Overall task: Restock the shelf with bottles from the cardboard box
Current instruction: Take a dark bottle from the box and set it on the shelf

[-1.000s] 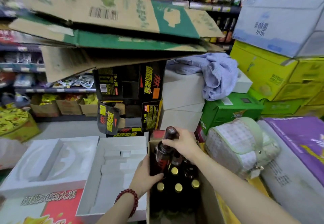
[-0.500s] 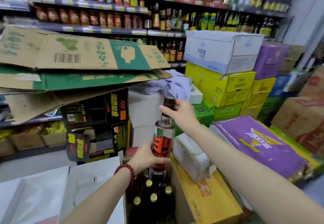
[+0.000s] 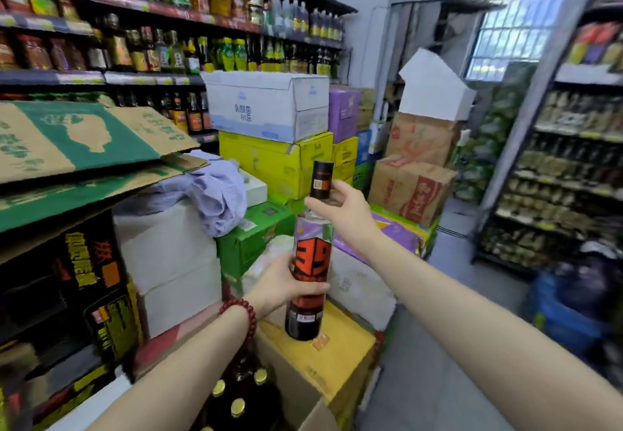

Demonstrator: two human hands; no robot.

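I hold a tall clear bottle (image 3: 310, 255) upright in the air, with a black cap and an orange "39" label. My left hand (image 3: 281, 284) wraps its lower body. My right hand (image 3: 344, 211) grips its neck just below the cap. Below, at the bottom edge, the open cardboard box (image 3: 317, 419) holds several dark bottles with gold caps (image 3: 237, 407). Shelves with bottles and jars (image 3: 175, 56) run along the left wall; another shelf unit (image 3: 566, 174) stands on the right.
Stacked cartons crowd the middle: a white box (image 3: 266, 107) on yellow ones (image 3: 269, 161), green (image 3: 253, 238), purple (image 3: 344, 110) and brown cartons (image 3: 414, 181). Flattened cardboard sheets (image 3: 84, 140) jut out at left. A yellow carton (image 3: 323, 363) sits under the bottle. Grey floor (image 3: 438, 363) runs between.
Both hands have lifted the bottle out of the box and higher. My view has swung up and to the right, toward the aisle and the right shelf.
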